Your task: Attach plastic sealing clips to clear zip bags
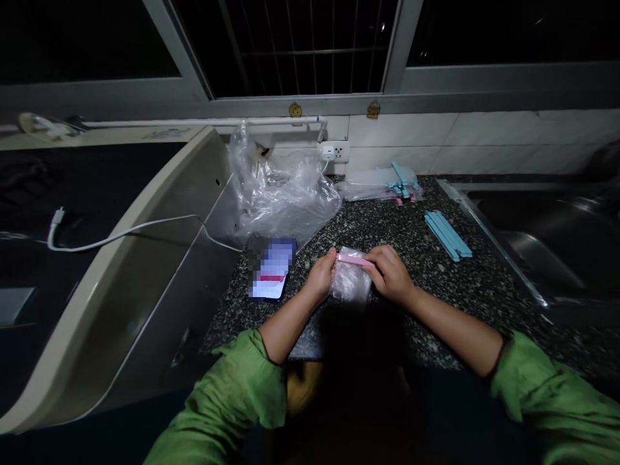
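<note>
A pink bag clip point(356, 259), a long narrow plastic strip, lies across the top of a small clear plastic bag point(349, 284). My left hand point(321, 278) is closed, pinching the left end of the clip and the bag's edge. At the clip's right end, my right hand point(391, 276) has thumb and fingers closed on it. The bag hangs crumpled between the two hands, just above the counter. Whether the clip is fully pressed down cannot be made out.
Blue clips point(448, 236) lie side by side on the speckled counter point(411, 223). Further back are more blue and pink clips point(400, 184) and a large crumpled plastic bag point(290, 200). A phone point(274, 268) sits left, a sink point(547, 245) right. A white cable point(140, 226) crosses the stove side.
</note>
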`<state>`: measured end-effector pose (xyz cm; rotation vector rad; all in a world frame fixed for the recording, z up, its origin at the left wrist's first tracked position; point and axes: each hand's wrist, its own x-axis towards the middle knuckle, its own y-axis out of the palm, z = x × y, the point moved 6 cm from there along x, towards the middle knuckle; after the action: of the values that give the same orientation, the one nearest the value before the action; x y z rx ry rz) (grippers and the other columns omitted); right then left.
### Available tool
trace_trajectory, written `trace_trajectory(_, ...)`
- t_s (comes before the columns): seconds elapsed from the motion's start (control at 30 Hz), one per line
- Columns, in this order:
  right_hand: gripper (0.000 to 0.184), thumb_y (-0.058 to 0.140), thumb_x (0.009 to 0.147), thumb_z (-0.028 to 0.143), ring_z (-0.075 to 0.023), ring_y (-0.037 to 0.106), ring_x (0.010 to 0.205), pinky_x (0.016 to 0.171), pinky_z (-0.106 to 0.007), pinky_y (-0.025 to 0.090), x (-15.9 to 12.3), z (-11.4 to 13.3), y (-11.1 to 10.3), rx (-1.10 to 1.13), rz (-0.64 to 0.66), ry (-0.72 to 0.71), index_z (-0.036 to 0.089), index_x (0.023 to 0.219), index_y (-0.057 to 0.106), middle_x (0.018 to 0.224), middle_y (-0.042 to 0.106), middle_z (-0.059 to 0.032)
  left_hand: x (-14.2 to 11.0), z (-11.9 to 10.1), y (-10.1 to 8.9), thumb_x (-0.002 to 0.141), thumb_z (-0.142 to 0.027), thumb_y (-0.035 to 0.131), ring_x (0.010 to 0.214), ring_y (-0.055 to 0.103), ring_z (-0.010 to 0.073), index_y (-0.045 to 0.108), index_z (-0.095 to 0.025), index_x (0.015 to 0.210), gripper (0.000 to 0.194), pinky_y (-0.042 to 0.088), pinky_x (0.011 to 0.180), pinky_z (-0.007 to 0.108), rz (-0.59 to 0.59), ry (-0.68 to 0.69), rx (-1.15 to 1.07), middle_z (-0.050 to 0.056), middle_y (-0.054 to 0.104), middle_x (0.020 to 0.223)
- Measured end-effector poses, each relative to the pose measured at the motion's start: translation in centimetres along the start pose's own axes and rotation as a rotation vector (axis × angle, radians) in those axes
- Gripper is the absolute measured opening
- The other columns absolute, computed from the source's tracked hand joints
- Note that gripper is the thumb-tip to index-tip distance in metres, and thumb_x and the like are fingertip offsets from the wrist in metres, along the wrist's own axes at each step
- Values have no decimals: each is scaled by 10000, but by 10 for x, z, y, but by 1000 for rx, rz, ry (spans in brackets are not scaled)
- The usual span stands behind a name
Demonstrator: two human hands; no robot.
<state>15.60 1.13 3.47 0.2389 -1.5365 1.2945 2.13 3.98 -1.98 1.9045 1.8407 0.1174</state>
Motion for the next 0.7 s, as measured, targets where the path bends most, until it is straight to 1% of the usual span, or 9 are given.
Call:
trace_trajectory(0.13,128,529,832,142,-184,520,760,634,-335,459,0,0,-1,8,-7,6,189,951,523,797,550,-62,-3,-3,2,715,-532,607,342,307,48,419,-156,432,507,208,403,218,-1,-1,-9,-50,382,368)
trace_trajectory(0.33,133,522,835,153,-184,533,767,639,-343,459,0,-1,0,23,-15,16,195,960,532,809,556,-60,-3,-4,2,711,-546,607,344,270,39,388,-161,424,528,184,403,220,-3,28,-4,-63,335,362)
trace_trajectory(0.47,140,522,835,152,-184,536,779,639,-338,462,-1,-3,0,42,-26,37,197,966,533,805,550,-57,1,-1,-1,703,-574,595,356,304,49,432,-155,448,516,200,410,222,13,49,20,-54,367,375)
trace_trajectory(0.57,140,527,833,152,-183,534,788,646,-337,465,-2,-5,0,51,-33,52,197,966,533,808,549,-56,4,-1,-3,671,-602,601,372,317,55,438,-156,444,526,205,416,224,2,105,78,-49,384,381)
trace_trajectory(0.7,130,524,837,170,-186,537,796,654,-348,467,-2,-7,0,54,-26,79,205,962,535,816,550,-54,5,-3,-4,679,-589,589,394,338,65,463,-156,452,505,235,430,228,-8,123,138,-40,414,398)
